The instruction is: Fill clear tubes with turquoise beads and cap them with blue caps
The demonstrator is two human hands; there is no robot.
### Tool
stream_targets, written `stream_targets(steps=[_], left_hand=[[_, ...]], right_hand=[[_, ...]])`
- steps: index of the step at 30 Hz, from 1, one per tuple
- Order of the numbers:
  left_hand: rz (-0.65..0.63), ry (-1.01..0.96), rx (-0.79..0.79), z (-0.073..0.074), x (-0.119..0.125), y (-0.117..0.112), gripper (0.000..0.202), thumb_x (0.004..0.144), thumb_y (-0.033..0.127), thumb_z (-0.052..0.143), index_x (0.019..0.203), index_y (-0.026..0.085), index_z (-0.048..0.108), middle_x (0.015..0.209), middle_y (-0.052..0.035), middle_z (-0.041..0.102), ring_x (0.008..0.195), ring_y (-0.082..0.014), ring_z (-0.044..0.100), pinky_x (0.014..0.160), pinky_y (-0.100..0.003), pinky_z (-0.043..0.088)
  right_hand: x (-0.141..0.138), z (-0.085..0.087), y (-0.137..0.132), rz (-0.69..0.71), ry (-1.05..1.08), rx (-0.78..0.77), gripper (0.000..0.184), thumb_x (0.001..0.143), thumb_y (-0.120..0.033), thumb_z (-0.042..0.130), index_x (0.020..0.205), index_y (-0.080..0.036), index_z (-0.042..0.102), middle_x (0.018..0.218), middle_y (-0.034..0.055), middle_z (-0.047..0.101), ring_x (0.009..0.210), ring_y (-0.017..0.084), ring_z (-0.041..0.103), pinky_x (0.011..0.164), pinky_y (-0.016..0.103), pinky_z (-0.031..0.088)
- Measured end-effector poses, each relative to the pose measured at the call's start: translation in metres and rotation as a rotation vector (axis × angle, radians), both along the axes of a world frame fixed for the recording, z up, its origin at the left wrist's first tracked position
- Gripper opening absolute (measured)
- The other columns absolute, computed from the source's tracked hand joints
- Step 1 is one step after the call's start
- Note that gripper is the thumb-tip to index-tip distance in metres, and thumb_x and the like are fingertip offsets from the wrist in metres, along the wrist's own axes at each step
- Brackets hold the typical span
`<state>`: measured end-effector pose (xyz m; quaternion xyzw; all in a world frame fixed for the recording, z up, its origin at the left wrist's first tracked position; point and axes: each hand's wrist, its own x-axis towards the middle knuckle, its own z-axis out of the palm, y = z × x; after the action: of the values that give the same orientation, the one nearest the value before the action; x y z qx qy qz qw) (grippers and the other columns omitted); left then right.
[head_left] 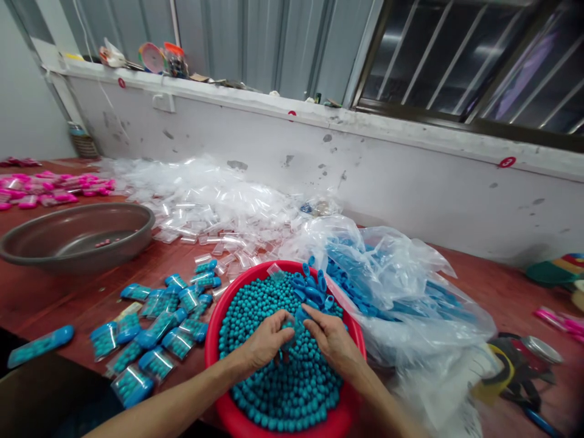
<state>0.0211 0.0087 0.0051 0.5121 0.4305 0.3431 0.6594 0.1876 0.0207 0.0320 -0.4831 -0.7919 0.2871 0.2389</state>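
Observation:
Both hands are over a red tub (212,340) full of round teal beads (278,404). My left hand (269,336) is closed on a small clear plastic case, mostly hidden by the fingers. A blue cap (301,314) is pinched in my right hand (332,340), close beside the case; whether the two touch I cannot tell. Loose blue caps (312,291) lie on the beads at the tub's far right side. One clear empty case (275,271) rests near the far rim. Left of the tub lie several bead-filled cases with blue caps (160,327).
A heap of clear empty cases (214,201) spreads towards the wall. A plastic bag of blue caps (387,280) stands right of the tub. At left are a grey-brown basin (77,261) and pink pieces (50,188). A tape roll (502,371) lies at right.

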Motion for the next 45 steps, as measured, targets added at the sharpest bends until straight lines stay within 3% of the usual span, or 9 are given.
stream_targets(steps=[7,12,16,22,31,35,38,42,45], left_hand=[[0.021,0.000,0.026,0.003,-0.001,-0.007,0.023,0.073,0.029,0.047,0.092,0.017,0.042,0.060,0.0079,0.045,0.035,-0.0041,0.044,0.031,-0.014,0.032],[0.130,-0.108,-0.055,0.002,0.005,-0.012,0.050,0.073,0.034,0.050,0.117,0.015,0.034,0.057,0.0058,0.051,0.036,-0.0071,0.047,0.031,-0.015,0.031],[0.185,-0.146,-0.118,0.004,0.009,-0.016,0.052,0.071,0.035,0.051,0.116,0.012,0.038,0.055,0.0044,0.053,0.033,-0.0055,0.044,0.029,-0.014,0.026],[0.122,-0.134,-0.137,0.007,0.005,-0.017,0.051,0.071,0.036,0.051,0.115,0.013,0.037,0.059,0.0024,0.057,0.035,-0.0066,0.046,0.029,-0.014,0.029],[0.252,-0.002,-0.076,0.005,0.010,-0.023,0.032,0.074,0.029,0.046,0.105,0.018,0.043,0.052,0.0085,0.046,0.031,-0.0048,0.040,0.027,-0.013,0.024],[0.178,-0.030,-0.056,0.007,0.004,-0.019,0.033,0.075,0.030,0.046,0.106,0.020,0.037,0.058,0.0078,0.049,0.037,-0.0069,0.048,0.031,-0.014,0.031],[0.114,-0.021,-0.055,0.007,0.002,-0.019,0.032,0.076,0.031,0.044,0.105,0.020,0.036,0.057,0.0077,0.049,0.037,-0.0073,0.049,0.030,-0.013,0.028],[0.139,0.054,-0.007,0.010,0.006,-0.023,0.029,0.077,0.031,0.044,0.103,0.021,0.038,0.063,0.0071,0.049,0.035,-0.0047,0.043,0.031,-0.015,0.030],[0.243,0.084,-0.007,0.012,0.009,-0.023,0.032,0.076,0.029,0.044,0.107,0.021,0.039,0.074,0.0039,0.053,0.042,-0.0061,0.046,0.042,-0.020,0.040]], right_hand=[[-0.008,0.005,-0.010,0.104,0.060,-0.054,0.033,0.088,-0.025,0.033,0.108,-0.020,0.058,0.071,0.0003,0.063,0.064,0.015,0.057,0.061,0.024,0.045],[-0.009,0.007,-0.014,0.026,0.100,0.040,0.031,0.088,-0.025,0.034,0.103,-0.019,0.061,0.073,0.0020,0.061,0.062,0.014,0.055,0.061,0.023,0.043],[-0.010,-0.001,-0.018,0.132,0.142,-0.044,0.033,0.088,-0.024,0.032,0.110,-0.019,0.055,0.065,-0.0001,0.057,0.057,0.013,0.052,0.056,0.021,0.042],[-0.014,-0.020,-0.020,0.058,0.270,-0.164,0.035,0.090,-0.023,0.027,0.110,-0.017,0.054,0.058,-0.0015,0.054,0.052,0.012,0.052,0.051,0.021,0.042],[-0.002,-0.020,-0.013,0.268,-0.027,0.115,0.033,0.085,-0.019,0.034,0.112,-0.017,0.054,0.081,0.0058,0.059,0.076,0.017,0.054,0.070,0.029,0.043],[-0.002,-0.021,-0.001,0.015,0.289,-0.213,0.027,0.079,-0.027,0.047,0.103,-0.019,0.057,0.080,0.0019,0.055,0.058,0.012,0.051,0.050,0.023,0.045],[-0.008,-0.022,0.004,-0.204,0.530,-0.410,0.038,0.068,-0.029,0.059,0.103,-0.016,0.054,0.077,0.0005,0.055,0.054,0.013,0.052,0.040,0.023,0.046],[-0.016,-0.019,-0.003,-0.203,0.511,-0.255,0.037,0.072,-0.030,0.057,0.106,-0.016,0.055,0.089,0.0046,0.062,0.077,0.020,0.059,0.066,0.032,0.051],[-0.021,-0.017,-0.015,-0.014,0.300,-0.118,0.042,0.075,-0.028,0.055,0.115,-0.017,0.051,0.111,0.0080,0.057,0.104,0.022,0.052,0.092,0.038,0.039]])
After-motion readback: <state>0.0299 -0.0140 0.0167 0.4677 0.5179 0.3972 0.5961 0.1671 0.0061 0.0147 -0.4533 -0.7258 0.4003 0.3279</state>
